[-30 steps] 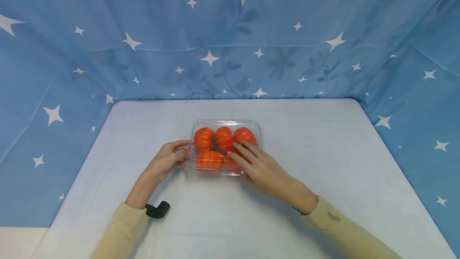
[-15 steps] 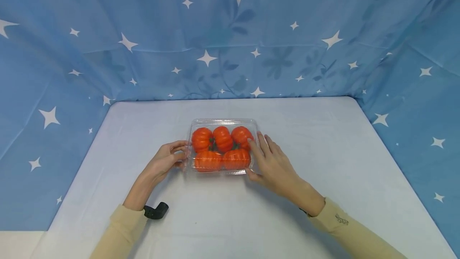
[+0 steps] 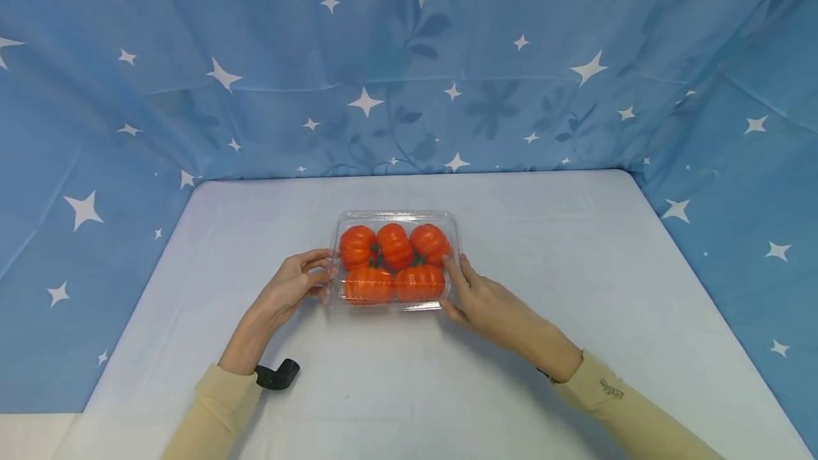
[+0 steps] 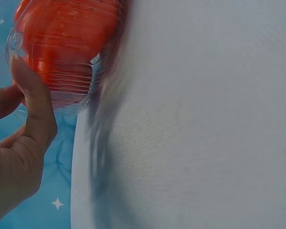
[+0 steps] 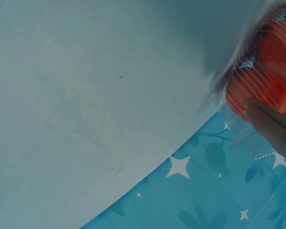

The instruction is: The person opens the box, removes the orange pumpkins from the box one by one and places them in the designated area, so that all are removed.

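Observation:
A clear plastic clamshell box [image 3: 399, 217] with its lid down sits on the white-covered table. Inside are several orange-red ribbed fruits [image 3: 420, 282] with green stem ends, like small pumpkins or beefsteak tomatoes. My left hand [image 3: 295, 282] holds the box's left side, the thumb at the rim and the fingers farther back along it; the left wrist view shows that thumb [image 4: 31, 83] against the ridged plastic. At the opposite side, my right hand [image 3: 488, 304] grips the box, thumb near the front right corner. A finger [image 5: 269, 124] lies along the plastic in the right wrist view.
The white tablecloth [image 3: 383, 389] spreads around the box to the table's far edge. Blue fabric [image 3: 287, 34] with white stars hangs behind and along both sides. A black wrist device [image 3: 278, 375] sticks out at the left cuff.
My right hand has slid off the lid to the right and drawn its fingers in at the box's right side. The left hand keeps its hold, and the box stays in place.

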The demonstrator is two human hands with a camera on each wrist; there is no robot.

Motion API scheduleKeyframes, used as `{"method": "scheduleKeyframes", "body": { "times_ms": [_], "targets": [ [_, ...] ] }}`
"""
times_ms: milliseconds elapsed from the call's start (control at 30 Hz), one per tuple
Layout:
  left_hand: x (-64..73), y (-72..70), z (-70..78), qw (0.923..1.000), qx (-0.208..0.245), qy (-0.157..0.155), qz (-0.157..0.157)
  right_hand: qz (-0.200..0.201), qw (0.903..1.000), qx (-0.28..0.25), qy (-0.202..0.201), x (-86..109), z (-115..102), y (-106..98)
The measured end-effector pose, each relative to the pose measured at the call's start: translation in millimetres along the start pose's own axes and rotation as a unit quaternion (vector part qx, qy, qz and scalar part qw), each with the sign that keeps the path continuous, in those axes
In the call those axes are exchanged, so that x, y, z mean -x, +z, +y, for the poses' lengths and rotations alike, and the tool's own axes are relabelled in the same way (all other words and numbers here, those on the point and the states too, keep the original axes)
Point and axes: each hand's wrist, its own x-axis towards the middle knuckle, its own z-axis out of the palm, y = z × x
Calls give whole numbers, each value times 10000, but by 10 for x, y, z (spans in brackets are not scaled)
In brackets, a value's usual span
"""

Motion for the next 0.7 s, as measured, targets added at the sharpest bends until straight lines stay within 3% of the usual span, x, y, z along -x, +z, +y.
{"method": "scheduleKeyframes", "body": {
  "times_ms": [233,367,533,700],
  "targets": [
    [6,11,-10,10000,3,29,-10,-532,9984,-178,-98,22,8,-81],
    [16,15,-10,9999,18,145,-90,-589,9981,12,-187,33,9,-92],
    [27,10,-11,9998,40,178,-93,-152,9996,-119,-190,39,25,-58],
    [23,14,-19,9999,48,86,-25,564,9982,-178,133,34,50,-31]
  ]
}}
